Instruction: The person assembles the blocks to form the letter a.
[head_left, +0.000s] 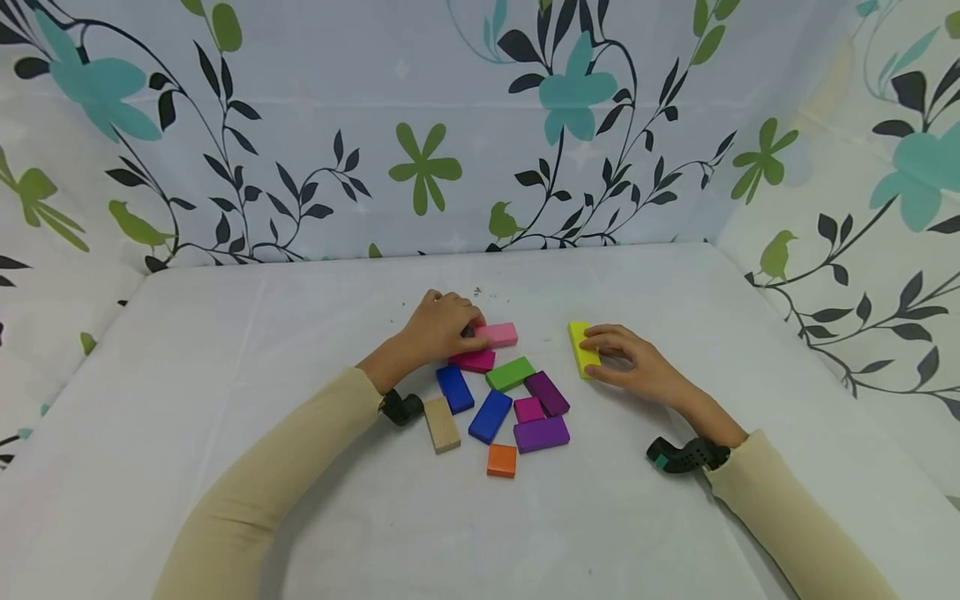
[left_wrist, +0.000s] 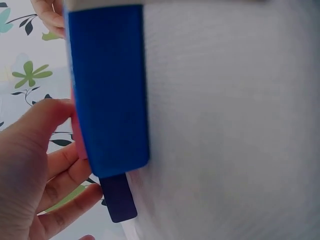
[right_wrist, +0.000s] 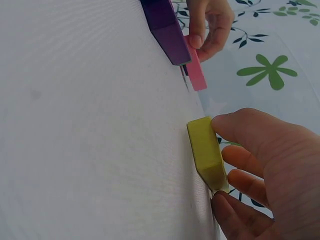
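My left hand (head_left: 442, 325) pinches a light pink block (head_left: 498, 335) by its left end, at the back of a loose group of blocks. A dark block (left_wrist: 118, 197) shows partly under those fingers, mostly hidden in the head view. To the right, my right hand (head_left: 633, 362) grips a yellow block (head_left: 581, 350) lying lengthwise away from me. In the right wrist view its thumb is at one end of the yellow block and its fingertips are at the other. Just in front of the left hand are a magenta block (head_left: 473, 361) and a blue block (head_left: 455, 389).
Nearer me lie a green block (head_left: 511, 373), a second blue block (head_left: 491, 417), a dark purple block (head_left: 547, 393), a small magenta block (head_left: 528, 409), a violet block (head_left: 542, 434), a plain wooden block (head_left: 442, 425) and an orange block (head_left: 502, 460). A patterned cloth (head_left: 300, 100) hangs behind the white table (head_left: 480, 542).
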